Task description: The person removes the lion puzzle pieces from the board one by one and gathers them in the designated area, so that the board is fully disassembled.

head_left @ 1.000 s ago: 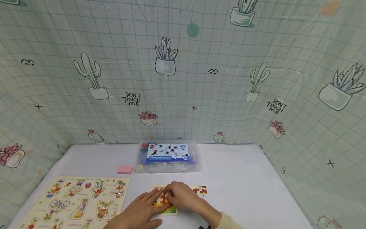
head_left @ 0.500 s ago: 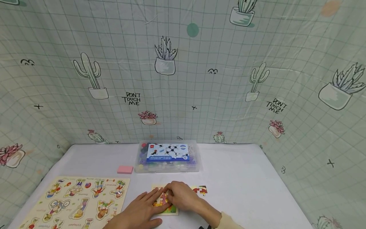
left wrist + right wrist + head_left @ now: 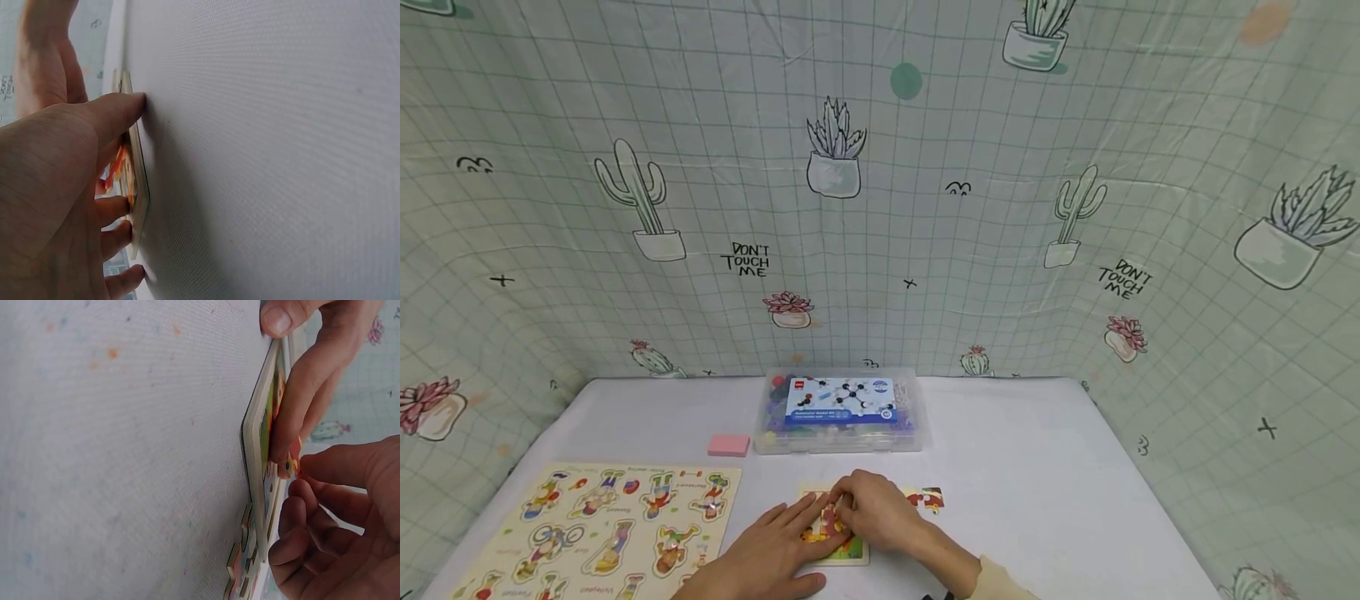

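A small jigsaw board (image 3: 852,560) with a colourful animal picture lies on the white table, below the clear kit box. My left hand (image 3: 767,550) rests across its left side with fingers stretched out, and the left thumb touches the table in the left wrist view. From the right, my right hand (image 3: 880,510) pinches a red and yellow puzzle piece (image 3: 294,459) between thumb and fingers. That piece stands tilted over the board in the right wrist view, close to the left fingers. Both hands hide much of the board. Several loose puzzle pieces (image 3: 932,498) lie to its right.
A large wooden puzzle board (image 3: 568,508) with sports figures lies at the left. Behind the hands stand a clear plastic molecular model kit box (image 3: 842,408) and a pink block (image 3: 728,445). A cactus-print cloth (image 3: 910,233) hangs around the table's back and sides.
The puzzle piece in my right fingers has shifted its tilt slightly. My right hand has risen a touch, while the left hand keeps its place on the board.
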`<state>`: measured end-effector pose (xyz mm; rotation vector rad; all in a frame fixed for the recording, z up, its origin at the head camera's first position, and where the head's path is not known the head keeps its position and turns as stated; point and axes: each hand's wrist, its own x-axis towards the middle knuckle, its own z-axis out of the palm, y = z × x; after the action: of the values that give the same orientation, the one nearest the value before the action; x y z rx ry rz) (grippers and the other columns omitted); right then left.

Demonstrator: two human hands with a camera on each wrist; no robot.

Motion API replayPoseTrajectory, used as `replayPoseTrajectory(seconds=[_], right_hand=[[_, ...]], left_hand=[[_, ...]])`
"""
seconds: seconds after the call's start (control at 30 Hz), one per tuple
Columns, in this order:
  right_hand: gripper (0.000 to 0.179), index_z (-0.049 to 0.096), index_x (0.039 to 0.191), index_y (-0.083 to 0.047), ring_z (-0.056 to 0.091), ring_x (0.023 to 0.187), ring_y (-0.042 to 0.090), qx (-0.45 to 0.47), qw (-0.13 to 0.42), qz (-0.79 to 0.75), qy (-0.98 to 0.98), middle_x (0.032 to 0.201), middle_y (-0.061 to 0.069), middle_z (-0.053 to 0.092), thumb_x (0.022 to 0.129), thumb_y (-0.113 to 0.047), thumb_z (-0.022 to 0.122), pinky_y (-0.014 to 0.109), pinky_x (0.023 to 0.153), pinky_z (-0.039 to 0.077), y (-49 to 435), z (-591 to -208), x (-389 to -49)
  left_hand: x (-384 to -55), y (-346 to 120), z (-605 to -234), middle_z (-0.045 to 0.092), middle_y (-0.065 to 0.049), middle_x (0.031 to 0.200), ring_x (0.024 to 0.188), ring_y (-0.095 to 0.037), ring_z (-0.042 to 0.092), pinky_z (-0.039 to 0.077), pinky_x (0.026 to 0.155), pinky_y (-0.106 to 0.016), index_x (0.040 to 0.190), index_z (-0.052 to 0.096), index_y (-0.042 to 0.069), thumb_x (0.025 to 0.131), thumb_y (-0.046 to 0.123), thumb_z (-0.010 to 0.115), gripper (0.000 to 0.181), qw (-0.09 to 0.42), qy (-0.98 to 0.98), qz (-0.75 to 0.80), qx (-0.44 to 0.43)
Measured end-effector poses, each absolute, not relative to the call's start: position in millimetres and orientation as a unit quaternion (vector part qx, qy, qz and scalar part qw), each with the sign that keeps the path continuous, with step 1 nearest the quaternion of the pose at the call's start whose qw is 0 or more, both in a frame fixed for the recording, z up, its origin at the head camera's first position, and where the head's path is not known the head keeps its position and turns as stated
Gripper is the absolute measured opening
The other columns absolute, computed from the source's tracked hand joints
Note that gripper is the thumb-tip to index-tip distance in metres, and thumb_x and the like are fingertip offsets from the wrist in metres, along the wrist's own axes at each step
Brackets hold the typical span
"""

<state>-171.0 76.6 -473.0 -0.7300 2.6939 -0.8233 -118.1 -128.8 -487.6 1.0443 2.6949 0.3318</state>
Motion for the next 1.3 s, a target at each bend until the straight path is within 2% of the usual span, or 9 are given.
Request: replayPoseTrajectory(seconds=[0.17,0.3,0.4,0.53,0.73,0.9,1.17,1.3], right_hand=[[0.009,0.074,0.098,-0.015,0.050,0.068,0.002,-0.251,0.109,-0.292,0.916,0.080,-0.011,0.054,0.090,-0.014,0.070,0.021,0.065,0.044,77,-472,-172],[0.009,0.074,0.097,-0.015,0.051,0.070,0.002,-0.243,0.117,-0.298,0.916,0.082,-0.012,0.059,0.089,-0.015,0.072,0.022,0.066,0.045,77,-472,-173],[0.006,0.074,0.096,-0.016,0.052,0.066,0.002,-0.236,0.130,-0.310,0.912,0.081,-0.014,0.062,0.090,-0.017,0.073,0.021,0.063,0.046,77,-472,-173],[0.005,0.073,0.096,-0.016,0.053,0.062,0.001,-0.235,0.140,-0.325,0.905,0.079,-0.016,0.064,0.092,-0.018,0.073,0.020,0.059,0.045,78,-471,-172],[0.005,0.072,0.097,-0.017,0.055,0.064,-0.001,-0.245,0.144,-0.333,0.899,0.077,-0.017,0.062,0.092,-0.018,0.072,0.019,0.061,0.046,78,-469,-171],[0.004,0.070,0.094,-0.021,0.055,0.063,-0.003,-0.255,0.130,-0.342,0.895,0.077,-0.018,0.062,0.092,-0.018,0.072,0.018,0.060,0.046,80,-468,-171],[0.008,0.068,0.089,-0.024,0.053,0.060,-0.002,-0.266,0.120,-0.359,0.887,0.076,-0.018,0.061,0.091,-0.017,0.072,0.019,0.056,0.044,87,-462,-173],[0.006,0.068,0.091,-0.022,0.053,0.063,-0.001,-0.270,0.108,-0.371,0.882,0.077,-0.016,0.061,0.092,-0.018,0.072,0.020,0.058,0.045,98,-456,-176]], left_hand=[[-118,-128,-485,0.020,-0.002,0.168,0.149,-0.033,0.031,0.038,0.105,-0.062,0.151,0.043,0.044,0.099,0.059,0.047,0.054,0.125,0.922,0.109,0.350],[-117,-128,-485,0.021,-0.002,0.168,0.149,-0.033,0.030,0.038,0.106,-0.063,0.151,0.043,0.045,0.099,0.061,0.046,0.054,0.129,0.922,0.113,0.349],[-116,-127,-485,0.023,-0.005,0.167,0.148,-0.034,0.031,0.038,0.105,-0.063,0.151,0.043,0.044,0.099,0.060,0.047,0.055,0.127,0.922,0.111,0.349],[-116,-126,-482,0.019,-0.003,0.168,0.149,-0.033,0.029,0.036,0.107,-0.063,0.151,0.043,0.044,0.098,0.059,0.050,0.056,0.142,0.924,0.110,0.337],[-115,-126,-481,0.014,0.001,0.169,0.150,-0.033,0.028,0.033,0.109,-0.063,0.151,0.043,0.044,0.098,0.059,0.050,0.055,0.151,0.924,0.118,0.331],[-115,-127,-484,0.018,0.000,0.169,0.150,-0.032,0.028,0.035,0.108,-0.063,0.151,0.043,0.043,0.099,0.061,0.047,0.055,0.141,0.924,0.112,0.338],[-118,-128,-488,0.031,-0.009,0.163,0.149,-0.031,0.031,0.037,0.107,-0.060,0.151,0.043,0.044,0.099,0.063,0.045,0.056,0.119,0.923,0.106,0.350],[-120,-130,-491,0.034,-0.012,0.162,0.148,-0.033,0.033,0.039,0.106,-0.060,0.152,0.040,0.045,0.099,0.063,0.043,0.056,0.107,0.922,0.103,0.358]])
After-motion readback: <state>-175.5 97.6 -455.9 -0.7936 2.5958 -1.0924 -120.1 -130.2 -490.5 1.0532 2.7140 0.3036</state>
